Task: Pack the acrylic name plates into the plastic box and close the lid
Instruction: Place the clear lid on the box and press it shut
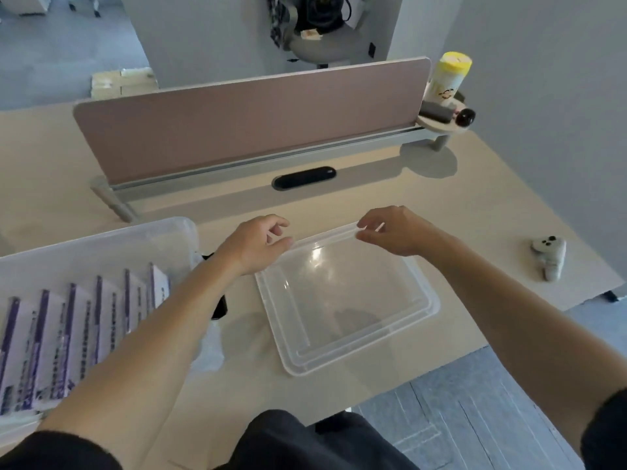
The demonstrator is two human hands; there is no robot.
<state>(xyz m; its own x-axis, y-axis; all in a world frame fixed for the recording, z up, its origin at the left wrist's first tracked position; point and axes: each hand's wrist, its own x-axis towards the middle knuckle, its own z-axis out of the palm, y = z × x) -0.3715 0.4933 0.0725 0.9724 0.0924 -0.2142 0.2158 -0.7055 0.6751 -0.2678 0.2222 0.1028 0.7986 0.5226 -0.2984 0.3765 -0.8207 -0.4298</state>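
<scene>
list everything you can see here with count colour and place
plastic box: one, clear, left on desk
name plates: a row, purple and white, upright in the box
lid: one, clear, flat at desk centre
divider panel: one, pink, back of desk
canister: one, yellow-capped, far right shelf
small toy: one, white, right on desk
desk: one, beige
left hand: fingers at the lid's far edge
right hand: fingers on the lid's far edge

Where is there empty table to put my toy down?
Bare desk lies between the clear lid and the small white gadget, and behind both hands toward the pink divider. The left is crowded by the plastic box of name plates.
</scene>
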